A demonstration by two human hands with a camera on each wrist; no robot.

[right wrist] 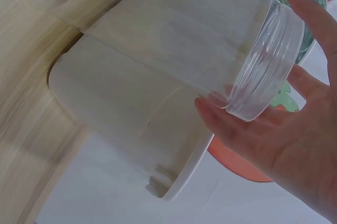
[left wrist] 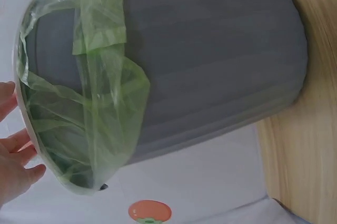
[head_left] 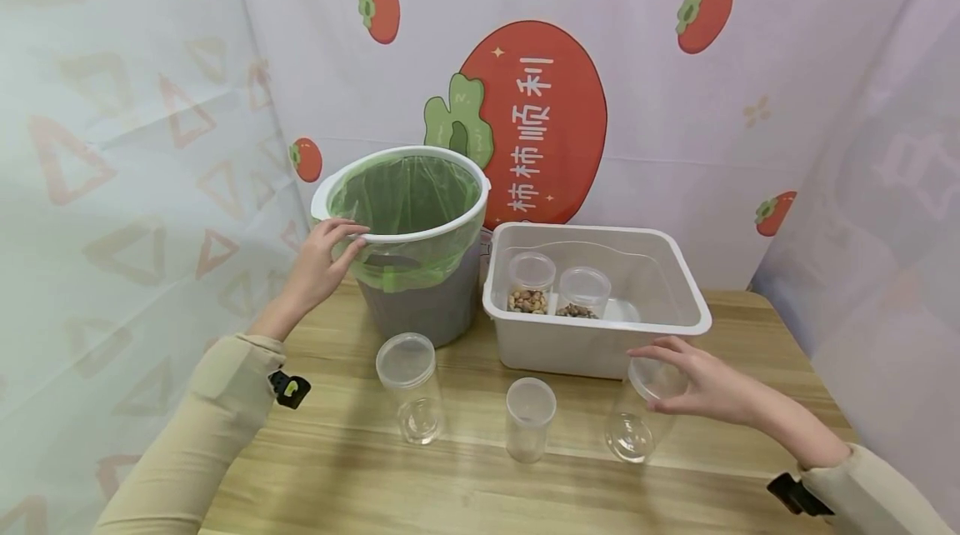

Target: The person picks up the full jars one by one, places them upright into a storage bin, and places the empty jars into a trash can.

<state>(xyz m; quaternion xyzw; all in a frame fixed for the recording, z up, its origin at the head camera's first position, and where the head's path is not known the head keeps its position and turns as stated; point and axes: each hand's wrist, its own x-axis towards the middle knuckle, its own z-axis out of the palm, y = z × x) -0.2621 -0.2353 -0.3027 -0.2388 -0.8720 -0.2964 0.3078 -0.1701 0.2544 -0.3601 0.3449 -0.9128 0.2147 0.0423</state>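
Observation:
My left hand [head_left: 322, 264] is at the white rim of a grey trash can [head_left: 423, 302] lined with a green bag [head_left: 405, 264]. Its fingers lie loosely against the rim, as the left wrist view also shows. At the right, my right hand [head_left: 701, 381] grips the lid of a clear plastic jar [head_left: 632, 435], thumb on one side and fingers on the other. That lid [right wrist: 268, 66] looks whitish and see-through in the right wrist view. Two more lidded clear jars stand on the table: a tall one [head_left: 418, 402] at left and a smaller one [head_left: 529, 427] in the middle.
Behind the jars sits a white plastic bin [head_left: 570, 347]. Inside it are a jar of nuts [head_left: 528, 293] and a jar with darker contents [head_left: 583, 293]. The wooden table [head_left: 450, 493] is backed by a persimmon-print curtain [head_left: 660, 118].

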